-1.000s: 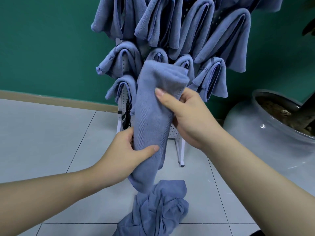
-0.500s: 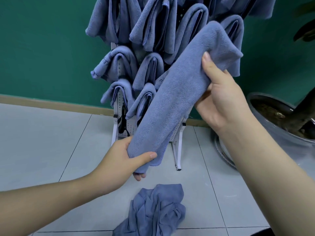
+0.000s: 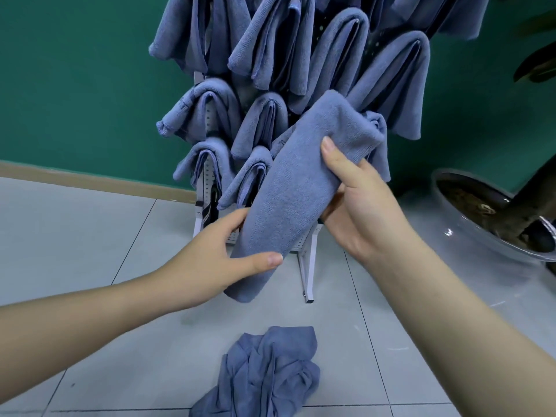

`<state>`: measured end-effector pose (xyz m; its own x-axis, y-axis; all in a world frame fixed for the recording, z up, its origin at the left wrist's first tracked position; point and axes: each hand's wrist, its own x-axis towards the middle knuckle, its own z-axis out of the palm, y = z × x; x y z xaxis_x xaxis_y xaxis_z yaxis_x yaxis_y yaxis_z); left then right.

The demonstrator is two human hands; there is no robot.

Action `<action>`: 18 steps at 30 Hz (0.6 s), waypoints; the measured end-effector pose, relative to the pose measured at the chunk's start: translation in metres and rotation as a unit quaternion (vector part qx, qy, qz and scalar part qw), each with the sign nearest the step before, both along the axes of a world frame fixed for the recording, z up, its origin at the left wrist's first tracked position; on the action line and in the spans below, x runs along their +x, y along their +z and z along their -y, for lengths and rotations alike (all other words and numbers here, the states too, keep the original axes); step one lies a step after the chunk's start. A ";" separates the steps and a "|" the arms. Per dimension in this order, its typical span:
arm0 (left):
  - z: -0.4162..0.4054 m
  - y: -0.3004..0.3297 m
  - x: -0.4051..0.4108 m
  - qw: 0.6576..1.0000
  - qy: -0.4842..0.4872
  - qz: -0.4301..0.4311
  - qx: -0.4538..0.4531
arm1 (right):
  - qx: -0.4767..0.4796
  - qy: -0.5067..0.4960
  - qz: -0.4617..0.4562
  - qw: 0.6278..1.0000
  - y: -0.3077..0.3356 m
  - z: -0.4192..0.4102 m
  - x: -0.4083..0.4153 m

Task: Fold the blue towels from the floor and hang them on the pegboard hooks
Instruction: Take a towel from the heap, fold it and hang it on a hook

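Observation:
I hold a folded blue towel [image 3: 304, 188] slanted in front of the white pegboard stand [image 3: 310, 266]. My left hand [image 3: 222, 260] grips its lower end, thumb across the front. My right hand [image 3: 361, 203] grips its upper part, thumb on the front face. Several folded blue towels [image 3: 391, 79] hang on the pegboard's hooks behind it. A crumpled blue towel [image 3: 267, 377] lies on the tiled floor just below my hands.
A green wall [image 3: 75, 85] with a beige baseboard stands behind the pegboard. A large glass planter [image 3: 493, 236] with soil and a plant stem sits on the floor at the right. Grey floor tiles [image 3: 75, 242] stretch to the left.
The towel's upper end has come down and in from the upper right, nearer the lower right hooks. My right hand moved down with it. My left hand shifted up along the lower end.

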<state>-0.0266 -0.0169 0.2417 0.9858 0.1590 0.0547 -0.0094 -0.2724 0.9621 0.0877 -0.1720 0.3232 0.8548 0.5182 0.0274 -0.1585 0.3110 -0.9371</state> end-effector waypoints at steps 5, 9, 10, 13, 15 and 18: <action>0.001 0.005 0.004 0.996 0.000 -0.012 -0.086 | 0.003 0.013 -0.021 1.000 -0.011 -0.009 -0.004; -0.005 0.003 0.001 0.994 0.004 -0.029 -0.107 | -0.015 0.004 -0.011 1.000 -0.016 -0.003 0.007; -0.007 0.005 -0.001 0.995 0.009 -0.029 -0.096 | -0.031 -0.013 -0.013 0.999 -0.020 0.001 0.012; -0.017 0.010 -0.005 0.996 0.017 -0.039 -0.073 | -0.088 -0.069 -0.036 0.993 -0.032 0.014 0.025; -0.026 0.014 -0.007 0.997 -0.002 -0.058 -0.059 | -0.130 -0.076 -0.046 0.987 -0.042 0.024 0.030; -0.035 0.024 -0.008 0.995 -0.042 -0.061 -0.065 | -0.167 -0.070 -0.067 0.981 -0.055 0.031 0.032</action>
